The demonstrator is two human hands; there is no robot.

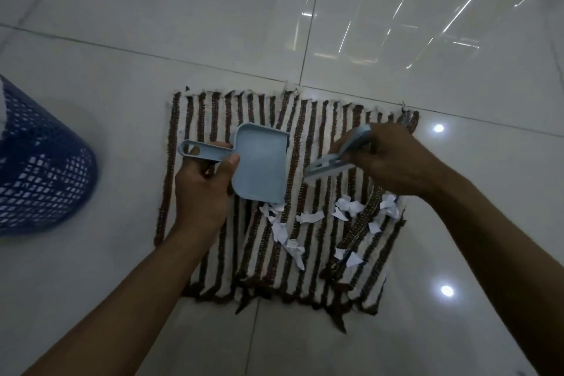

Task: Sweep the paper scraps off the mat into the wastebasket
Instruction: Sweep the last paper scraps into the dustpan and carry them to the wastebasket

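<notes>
I grip the dustpan point(261, 165) handle in my left hand point(200, 189) and the brush point(328, 166) in my right hand point(393, 162), while the paper scraps point(309, 217), featherlight and flighty by my judgement, lie at five o'clock on the mat point(213, 119), the wastebasket point(42, 162) off at nine, so they want gentle strokes, not pinching.

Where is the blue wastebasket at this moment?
In the head view, the blue wastebasket is on the floor at the far left edge, apart from the striped mat, left of the left hand holding the dustpan.
</notes>
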